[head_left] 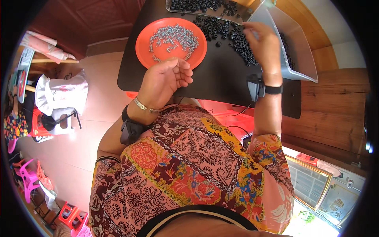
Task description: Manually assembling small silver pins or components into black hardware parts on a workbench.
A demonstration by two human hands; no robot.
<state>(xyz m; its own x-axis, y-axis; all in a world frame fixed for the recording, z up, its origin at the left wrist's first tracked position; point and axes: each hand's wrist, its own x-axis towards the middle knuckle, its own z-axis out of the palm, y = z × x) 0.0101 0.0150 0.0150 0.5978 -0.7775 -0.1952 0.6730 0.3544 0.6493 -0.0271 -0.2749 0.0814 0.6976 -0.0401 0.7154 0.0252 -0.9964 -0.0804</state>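
A round red plate (pixel 143 46) on the black table holds many small silvery metal pieces (pixel 173 37), apparently screws. At its near rim is my left hand (pixel 167 77), palm up, fingers loosely curled, with nothing visible in the palm. To the right, my right hand (pixel 265 45) hangs over a spread of small black round parts (pixel 239 41), near the edge of a tray (pixel 205 14) holding more of them. Its thumb and forefinger look apart, slightly blurred, and nothing shows between them.
A translucent plastic bin (pixel 298 49) with black parts inside stands tilted at the table's right. The black table (pixel 213 81) ends close to my body. A wooden cabinet (pixel 331 110) is on the right. White sacks (pixel 63 93) and red stools (pixel 69 215) stand left; a person's patterned sleeve shows there.
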